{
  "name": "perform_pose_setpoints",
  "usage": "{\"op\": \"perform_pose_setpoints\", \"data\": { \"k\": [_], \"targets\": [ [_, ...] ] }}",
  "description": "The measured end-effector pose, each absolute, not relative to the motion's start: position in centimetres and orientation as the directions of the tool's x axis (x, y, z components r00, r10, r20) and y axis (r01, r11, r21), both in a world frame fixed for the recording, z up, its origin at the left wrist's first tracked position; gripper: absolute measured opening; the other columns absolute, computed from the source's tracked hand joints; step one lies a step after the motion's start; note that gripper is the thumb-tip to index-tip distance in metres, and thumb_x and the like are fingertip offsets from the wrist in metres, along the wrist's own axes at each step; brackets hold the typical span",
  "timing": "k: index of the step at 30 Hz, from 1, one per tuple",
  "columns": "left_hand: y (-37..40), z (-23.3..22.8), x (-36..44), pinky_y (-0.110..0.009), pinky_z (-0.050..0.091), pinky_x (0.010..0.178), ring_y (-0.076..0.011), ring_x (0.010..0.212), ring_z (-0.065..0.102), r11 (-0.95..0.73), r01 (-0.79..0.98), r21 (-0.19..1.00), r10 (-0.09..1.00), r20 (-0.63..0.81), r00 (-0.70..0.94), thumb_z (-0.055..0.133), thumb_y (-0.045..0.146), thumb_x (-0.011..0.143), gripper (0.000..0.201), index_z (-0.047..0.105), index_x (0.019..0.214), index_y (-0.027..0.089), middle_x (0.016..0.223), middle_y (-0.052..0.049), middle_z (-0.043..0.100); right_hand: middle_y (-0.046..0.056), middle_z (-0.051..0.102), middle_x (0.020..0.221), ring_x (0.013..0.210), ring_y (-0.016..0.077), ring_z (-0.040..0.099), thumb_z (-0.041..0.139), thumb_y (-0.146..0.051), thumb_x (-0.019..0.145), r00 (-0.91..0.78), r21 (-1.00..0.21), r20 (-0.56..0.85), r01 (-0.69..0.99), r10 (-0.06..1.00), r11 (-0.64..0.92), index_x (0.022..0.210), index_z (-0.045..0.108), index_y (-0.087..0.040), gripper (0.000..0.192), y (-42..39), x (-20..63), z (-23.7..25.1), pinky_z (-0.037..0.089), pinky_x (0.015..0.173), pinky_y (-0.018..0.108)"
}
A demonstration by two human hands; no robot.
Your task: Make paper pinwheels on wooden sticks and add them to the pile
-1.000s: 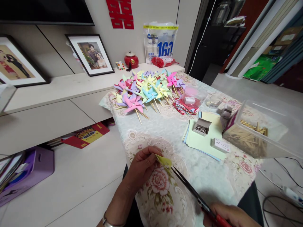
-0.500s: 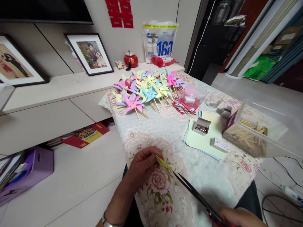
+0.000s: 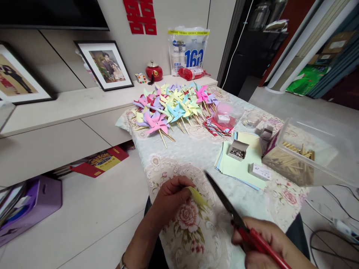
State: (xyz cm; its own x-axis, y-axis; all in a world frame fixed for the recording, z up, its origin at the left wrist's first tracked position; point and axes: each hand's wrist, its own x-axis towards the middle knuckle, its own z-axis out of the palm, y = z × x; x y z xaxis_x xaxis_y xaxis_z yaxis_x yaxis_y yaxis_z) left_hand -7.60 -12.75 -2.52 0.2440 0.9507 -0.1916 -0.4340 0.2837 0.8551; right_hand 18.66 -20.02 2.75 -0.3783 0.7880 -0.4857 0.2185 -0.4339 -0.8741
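Observation:
Between the thumb and fingers of my left hand (image 3: 175,192) is a small piece of yellow paper (image 3: 199,198), its free end blurred and pointing right. My right hand (image 3: 266,239) is wrapped round the red handles of a pair of scissors (image 3: 224,196). The dark blades look closed together and point up and left, apart from the paper. Both hands are over the near part of the flowered tablecloth (image 3: 174,160). Farther back lies a heap of paper pinwheels (image 3: 175,106) on wooden sticks, in pink, yellow, blue and purple.
Sheets of coloured paper (image 3: 230,168) lie right of centre, bearing an open box of metal fasteners (image 3: 238,151) and a small white box (image 3: 260,171). A clear plastic bin (image 3: 331,164) of wooden sticks stands at the right edge. Red paper pieces (image 3: 218,127) lie behind.
The scissors have moved up and away from the yellow paper, and their blades have come together. My right hand has come farther into view. The paper has turned in my left hand.

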Motion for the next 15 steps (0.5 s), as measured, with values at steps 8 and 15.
{"op": "perform_pose_setpoints", "data": {
  "k": [8,15],
  "targets": [
    [-13.9,-0.9,-4.9,-0.024,0.050,0.070,-0.0130,0.079,0.062,0.090,-0.033,0.995,0.983,-0.094,-0.155,0.071,0.024,0.080,0.027,0.068,0.107,0.023,0.089,0.000,0.066,0.005,0.075,0.092,0.066,0.0130,0.064,0.079,-0.040,0.076,0.017,-0.986,-0.168,-0.007,0.986,-0.168,0.096,0.069,-0.023,0.028,-15.5,13.4,3.9,0.053,0.058,0.020],
    [-15.3,-0.1,-4.2,-0.030,0.053,0.079,-0.0161,0.085,0.068,-0.212,0.392,0.895,0.954,0.276,-0.114,0.060,0.017,0.088,0.033,0.061,0.120,0.025,0.094,-0.001,0.071,0.007,0.076,0.102,0.070,0.0139,0.069,0.082,-0.037,0.074,0.027,-0.985,-0.124,-0.122,0.992,-0.120,0.101,0.067,-0.022,0.035,-14.1,11.2,3.1,0.057,0.064,0.024]
  ]
}}
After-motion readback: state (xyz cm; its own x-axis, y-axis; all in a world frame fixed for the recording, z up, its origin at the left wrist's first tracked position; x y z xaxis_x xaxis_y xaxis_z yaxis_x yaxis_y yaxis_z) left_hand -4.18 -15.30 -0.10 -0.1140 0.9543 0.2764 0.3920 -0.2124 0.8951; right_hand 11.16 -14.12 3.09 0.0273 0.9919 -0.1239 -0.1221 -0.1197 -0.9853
